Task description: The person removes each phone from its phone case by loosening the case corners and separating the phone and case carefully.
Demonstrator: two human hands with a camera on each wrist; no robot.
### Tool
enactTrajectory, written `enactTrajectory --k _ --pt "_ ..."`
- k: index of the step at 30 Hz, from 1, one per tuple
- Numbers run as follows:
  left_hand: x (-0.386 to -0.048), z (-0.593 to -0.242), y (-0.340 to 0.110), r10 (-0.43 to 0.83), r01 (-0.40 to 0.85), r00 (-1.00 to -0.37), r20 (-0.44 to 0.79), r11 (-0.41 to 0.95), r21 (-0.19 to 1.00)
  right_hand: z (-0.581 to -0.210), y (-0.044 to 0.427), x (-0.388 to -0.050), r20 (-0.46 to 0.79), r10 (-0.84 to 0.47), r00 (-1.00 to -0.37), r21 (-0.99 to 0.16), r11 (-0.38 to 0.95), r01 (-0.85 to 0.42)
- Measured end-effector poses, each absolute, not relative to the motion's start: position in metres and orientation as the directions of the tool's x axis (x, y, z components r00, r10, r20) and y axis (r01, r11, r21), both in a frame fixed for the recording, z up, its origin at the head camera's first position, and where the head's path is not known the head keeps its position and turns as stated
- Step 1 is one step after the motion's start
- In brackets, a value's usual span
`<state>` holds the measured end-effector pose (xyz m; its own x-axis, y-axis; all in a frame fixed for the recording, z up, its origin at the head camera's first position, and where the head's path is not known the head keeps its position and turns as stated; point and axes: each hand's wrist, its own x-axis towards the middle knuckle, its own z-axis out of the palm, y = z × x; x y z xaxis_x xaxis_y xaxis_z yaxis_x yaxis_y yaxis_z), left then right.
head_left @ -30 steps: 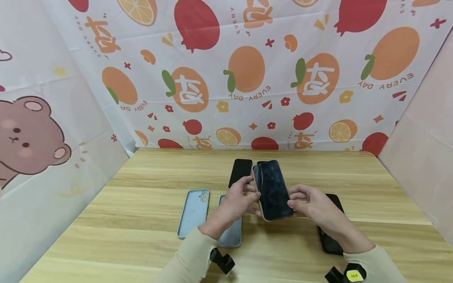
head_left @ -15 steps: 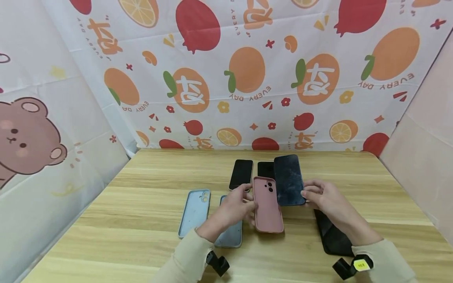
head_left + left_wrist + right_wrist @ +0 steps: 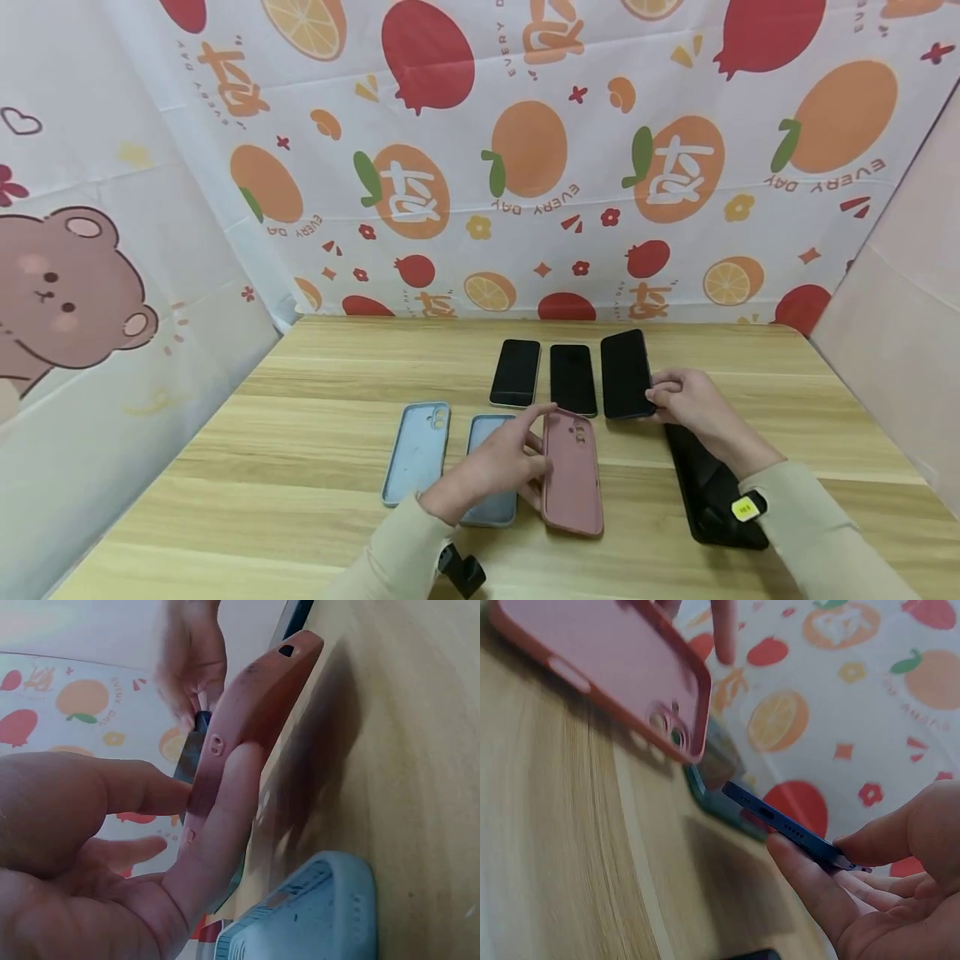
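My left hand (image 3: 504, 458) pinches a pink phone case (image 3: 573, 483) by its left edge, the hollow inside facing up. In the left wrist view the case (image 3: 259, 694) sits between thumb and finger, its shadow showing it lifted off the table. A dark-screened smartphone (image 3: 627, 375) is in my right hand (image 3: 693, 408), pinched at its lower right side. Seen from the right wrist, the phone (image 3: 780, 825) has a blue frame and its port end shows. Phone and case are apart.
Two more black-screened phones, one (image 3: 515, 372) left of the other (image 3: 573, 379), lie at the back. A light blue case (image 3: 416, 454) lies at left; a greyer blue case (image 3: 491, 504) is partly under my left hand. A black object (image 3: 712, 492) lies beneath my right forearm.
The phone has come out of the pink case. My right hand has carried it right, beside the two back phones, while my left hand has lowered the case toward the front.
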<state>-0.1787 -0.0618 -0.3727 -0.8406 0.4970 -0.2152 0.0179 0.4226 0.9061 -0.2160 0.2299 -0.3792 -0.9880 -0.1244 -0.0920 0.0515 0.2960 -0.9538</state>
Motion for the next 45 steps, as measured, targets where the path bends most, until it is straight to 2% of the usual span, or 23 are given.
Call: enactTrajectory --k 11,19,26,35,41,45 --pt "-0.174 -0.379 -0.056 0.525 -0.027 -0.803 -0.283 0.442 0.896 -0.389 0.238 -0.23 -0.14 -0.119 -0.983 -0.942 0.321 0.095" --pt "-0.168 -0.373 -0.052 0.497 0.047 -0.821 -0.281 0.549 0.834 -0.391 0.241 -0.235 -0.16 -0.13 -0.979 -0.941 0.321 0.111" --pt "-0.164 -0.365 -0.05 0.453 0.148 -0.858 -0.242 0.67 0.727 -0.392 0.245 -0.234 -0.163 -0.125 -0.979 -0.898 0.43 0.095" --pt "-0.162 -0.361 -0.05 0.427 0.171 -0.874 -0.234 0.719 0.673 -0.386 0.241 -0.228 -0.158 -0.152 -0.976 -0.875 0.479 0.067" --pt "-0.164 -0.359 -0.048 0.418 0.21 -0.891 -0.175 0.722 0.659 -0.376 0.246 -0.22 -0.098 -0.11 -0.989 -0.868 0.496 0.031" --pt "-0.165 -0.358 -0.043 0.426 0.24 -0.899 -0.107 0.68 0.693 -0.372 0.253 -0.209 -0.012 -0.089 -0.996 -0.816 0.576 -0.042"
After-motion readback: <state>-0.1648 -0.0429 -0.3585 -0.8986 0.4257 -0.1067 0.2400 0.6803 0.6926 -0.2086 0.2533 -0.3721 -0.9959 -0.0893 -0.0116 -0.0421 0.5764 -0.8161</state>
